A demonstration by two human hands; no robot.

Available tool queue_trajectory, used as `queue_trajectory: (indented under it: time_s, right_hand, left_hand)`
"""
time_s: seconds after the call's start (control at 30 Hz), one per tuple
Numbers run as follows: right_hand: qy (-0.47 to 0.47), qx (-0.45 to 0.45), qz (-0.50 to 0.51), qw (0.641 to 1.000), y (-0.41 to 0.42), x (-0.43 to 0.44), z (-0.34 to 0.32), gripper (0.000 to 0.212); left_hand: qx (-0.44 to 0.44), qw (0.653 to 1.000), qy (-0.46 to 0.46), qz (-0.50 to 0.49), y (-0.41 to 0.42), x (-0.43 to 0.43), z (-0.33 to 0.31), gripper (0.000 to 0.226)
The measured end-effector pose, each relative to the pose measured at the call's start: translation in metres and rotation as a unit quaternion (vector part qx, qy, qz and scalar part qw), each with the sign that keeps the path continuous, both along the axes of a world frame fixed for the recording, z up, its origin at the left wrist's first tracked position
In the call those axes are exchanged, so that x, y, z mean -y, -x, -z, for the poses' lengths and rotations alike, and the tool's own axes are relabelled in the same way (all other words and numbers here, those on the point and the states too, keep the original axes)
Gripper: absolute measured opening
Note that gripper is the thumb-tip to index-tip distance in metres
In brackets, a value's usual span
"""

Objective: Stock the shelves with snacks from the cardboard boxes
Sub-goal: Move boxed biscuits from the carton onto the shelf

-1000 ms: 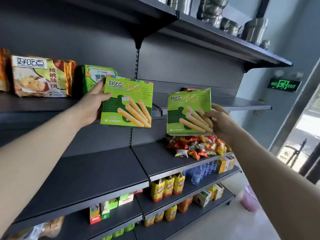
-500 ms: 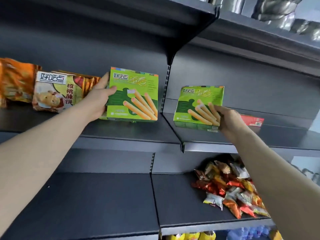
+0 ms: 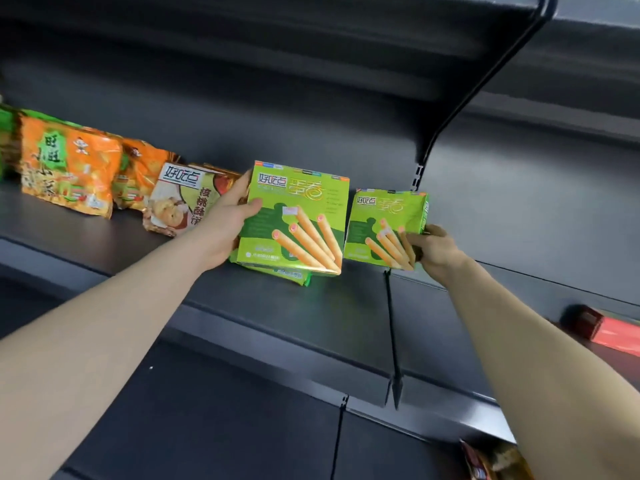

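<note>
Two green egg-roll boxes stand on the dark shelf (image 3: 284,317) at chest height. My left hand (image 3: 231,216) grips the bigger-looking left box (image 3: 298,216) by its left edge, thumb on the front face; the box tilts back and rests on a flat green packet (image 3: 287,273) lying under it. My right hand (image 3: 429,247) holds the right box (image 3: 384,226) at its lower right corner, fingers across the front. The two boxes stand side by side with a narrow gap between them.
To the left on the same shelf stand a white-and-green biscuit bag (image 3: 180,202) and orange snack bags (image 3: 69,174). A red box (image 3: 599,327) lies at the right on the neighbouring shelf. A black bracket (image 3: 453,116) holds the shelf above. Colourful packets (image 3: 491,459) show at bottom right.
The view has closed in on the shelf. Both boxes have come down onto the shelf and nearer each other; my hands keep their hold on them.
</note>
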State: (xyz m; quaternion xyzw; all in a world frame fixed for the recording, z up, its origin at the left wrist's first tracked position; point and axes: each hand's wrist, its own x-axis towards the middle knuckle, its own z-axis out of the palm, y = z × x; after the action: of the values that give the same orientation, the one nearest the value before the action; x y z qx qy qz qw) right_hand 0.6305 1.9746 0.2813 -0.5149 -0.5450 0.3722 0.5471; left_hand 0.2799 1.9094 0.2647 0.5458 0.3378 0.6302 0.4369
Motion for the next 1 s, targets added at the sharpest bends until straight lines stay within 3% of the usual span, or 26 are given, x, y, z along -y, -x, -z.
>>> queue_trajectory:
  time_s: [0.17,0.27,0.4,0.53,0.57,0.77,0.87,1.0]
  right_hand:
    - [0.032,0.074,0.047,0.996,-0.003,-0.026,0.019,0.014]
    - [0.078,0.075,0.035,0.994,-0.006,-0.023,0.023,0.029]
    - [0.083,0.104,0.034,0.991,-0.019,-0.011,0.017,0.032]
    - [0.058,0.084,0.054,0.993,-0.038,-0.005,0.013,0.073]
    - [0.048,0.068,0.061,0.995,-0.044,-0.004,0.011,0.074]
    - [0.011,0.055,0.097,0.994,-0.069,0.017,0.001,0.047]
    - [0.009,0.095,0.105,0.99,-0.076,0.029,0.002,0.036]
    - [0.002,0.137,0.11,0.984,-0.081,0.033,0.003,0.034]
  left_hand:
    - [-0.012,1.0,0.002,-0.001,-0.001,0.003,0.0,0.057]
    - [-0.035,0.999,-0.002,0.009,-0.01,0.004,-0.002,0.056]
    - [-0.049,0.998,0.001,0.032,-0.035,0.001,-0.01,0.051]
    - [-0.06,0.997,0.014,0.051,-0.077,-0.008,-0.01,0.045]
    - [-0.068,0.996,0.021,0.059,-0.087,-0.014,-0.008,0.047]
    - [-0.146,0.983,0.074,0.079,-0.151,-0.032,0.009,0.049]
    - [-0.152,0.985,0.067,0.043,-0.168,-0.04,0.012,0.053]
    - [-0.229,0.972,0.052,-0.031,-0.177,-0.051,0.006,0.045]
